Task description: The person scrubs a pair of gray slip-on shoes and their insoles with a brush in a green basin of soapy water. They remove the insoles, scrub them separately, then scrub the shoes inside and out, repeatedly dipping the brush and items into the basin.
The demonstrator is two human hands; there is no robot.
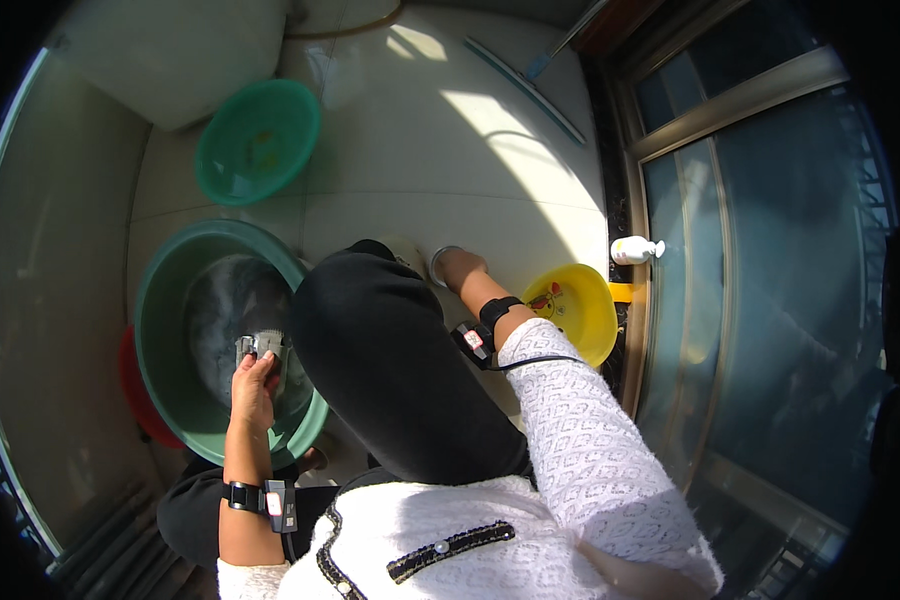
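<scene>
My left hand (255, 382) holds a wet grey cloth item (271, 346), possibly a shoe part or strap, over the big green plastic basin (150, 330). Cloudy, sudsy water (221, 322) and a dark thing that I cannot make out lie in this basin. At the right of my black-clad knee, my right hand (461, 268) reaches down near a pale round object (436, 266); its fingers are mostly hidden and their grip cannot be told. The yellow basin (604, 322) with a cartoon print stands beside my right forearm.
A smaller green basin (300, 142) sits on the tiled floor further off. A red basin (131, 382) shows behind the big one. A floor squeegee (525, 88) lies at the upper right. A white pump bottle (631, 250) rests by the glass door (787, 247). A hose (345, 31) runs along the top.
</scene>
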